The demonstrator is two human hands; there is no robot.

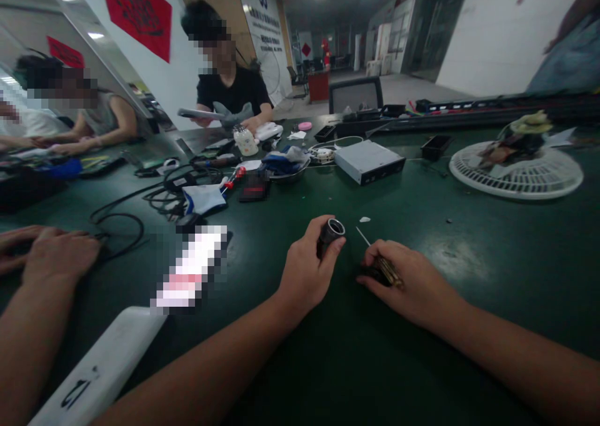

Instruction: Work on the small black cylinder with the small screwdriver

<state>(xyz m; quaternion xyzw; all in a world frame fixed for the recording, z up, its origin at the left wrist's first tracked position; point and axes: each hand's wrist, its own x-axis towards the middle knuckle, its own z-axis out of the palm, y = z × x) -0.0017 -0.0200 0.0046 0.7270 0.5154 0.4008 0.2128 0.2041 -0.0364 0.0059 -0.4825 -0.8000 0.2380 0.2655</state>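
Green table (pixel 422 210), cluttered along its far side. Left hand (pixel 307 263): fingers curled round a dark tube (pixel 325 241), open end up. Right hand (pixel 407 279): fingers closed on what seems a screwdriver (pixel 388 270), tip near the tube. Beyond: grey box (pixel 368 157), white grille (pixel 497 185).

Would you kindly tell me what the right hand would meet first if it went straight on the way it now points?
Probably the left hand, which grips a dark tube; the right hand points towards it, though depth is hard to judge.
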